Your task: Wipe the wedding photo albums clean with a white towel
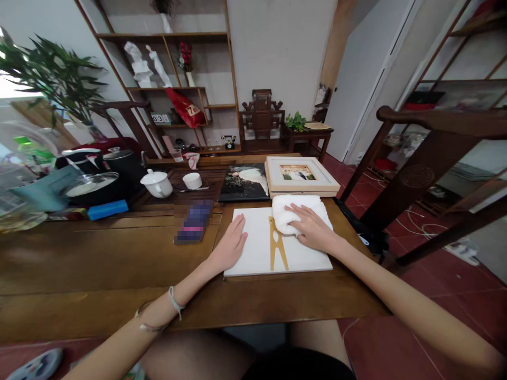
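Note:
A white flat board [257, 253] with a tan wooden stand piece [276, 244] on it lies on the wooden table [99, 264] in front of me. My left hand [232, 247] lies flat and open on the board's left edge. My right hand [312, 228] presses flat on a white folded cloth [291, 208] at the board's upper right part. Behind the board sit a light-framed photo [301, 177] and a dark photo print [244, 182].
A white teapot [157, 183] and white cup [192, 180] stand on a tea tray at the back left, beside black pots [93, 187] and a blue block [108, 209]. A blurred small object [194, 221] lies left of the board. A wooden chair [431, 158] stands at right.

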The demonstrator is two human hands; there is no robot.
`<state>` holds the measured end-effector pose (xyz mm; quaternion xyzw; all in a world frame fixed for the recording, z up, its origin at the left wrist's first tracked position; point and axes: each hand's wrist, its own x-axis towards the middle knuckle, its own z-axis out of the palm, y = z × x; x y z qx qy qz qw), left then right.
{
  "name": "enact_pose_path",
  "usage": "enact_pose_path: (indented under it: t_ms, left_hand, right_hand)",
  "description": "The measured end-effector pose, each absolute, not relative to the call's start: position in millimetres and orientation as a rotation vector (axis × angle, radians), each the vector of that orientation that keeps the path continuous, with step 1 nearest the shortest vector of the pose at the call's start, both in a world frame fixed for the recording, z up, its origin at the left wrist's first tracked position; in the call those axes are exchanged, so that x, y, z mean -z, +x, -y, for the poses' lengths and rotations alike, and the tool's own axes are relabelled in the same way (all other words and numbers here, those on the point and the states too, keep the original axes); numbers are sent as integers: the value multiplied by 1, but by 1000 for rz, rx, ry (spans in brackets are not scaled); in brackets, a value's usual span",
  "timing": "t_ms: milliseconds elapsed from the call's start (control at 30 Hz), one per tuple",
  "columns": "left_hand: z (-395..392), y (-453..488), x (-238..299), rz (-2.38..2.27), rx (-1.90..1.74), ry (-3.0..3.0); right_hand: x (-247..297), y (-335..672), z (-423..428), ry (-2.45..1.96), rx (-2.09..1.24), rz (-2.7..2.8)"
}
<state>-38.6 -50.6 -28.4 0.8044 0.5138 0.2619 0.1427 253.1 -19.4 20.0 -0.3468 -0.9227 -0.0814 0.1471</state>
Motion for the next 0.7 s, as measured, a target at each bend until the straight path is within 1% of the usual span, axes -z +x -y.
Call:
enact_pose_path:
  t_ms: [167, 300, 400, 467, 567, 700]
  left_hand:
    - [49, -38, 30, -1507, -735, 2366]
    - [51, -36, 29, -1517, -714, 2377]
    - [51, -35, 28, -1525, -696, 2385]
    - [50, -36, 28, -1526, -683, 2388]
    - [49, -37, 28, -1506, -683, 2392]
    - [49, -41, 27, -1470, -680, 2407]
  right_hand:
    - [-28, 253, 30, -1099, 27, 2709]
    - [-50, 258, 75, -1161, -79, 2805]
    - [-67, 260, 111, -1114, -187, 2889]
    - [-72, 262, 120, -1079, -254, 2897]
    - [-66, 263, 106, -1024, -315, 2825]
    - [-45, 262, 58, -1002, -305, 2717]
